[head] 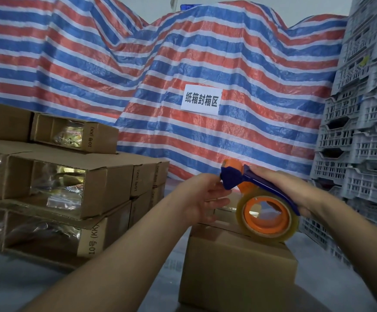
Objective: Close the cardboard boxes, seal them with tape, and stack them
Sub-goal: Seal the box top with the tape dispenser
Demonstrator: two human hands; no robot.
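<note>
A closed cardboard box [237, 269] stands in front of me at lower centre, its top flaps folded down. Just above its top I hold a blue and orange tape dispenser [246, 181] carrying a roll of clear tape [267, 218]. My right hand [280, 185] grips the dispenser's blue handle from above. My left hand [202, 199] reaches up to the dispenser's blue front end, fingers touching it near the tape's free end. The roll's lower edge sits close to the box top.
At the left stands a stack of cardboard boxes [70, 183], several with open ends showing plastic-wrapped goods. Grey plastic crates [363, 131] are piled at the right. A striped tarp [183, 64] with a white paper sign [202, 99] hangs behind.
</note>
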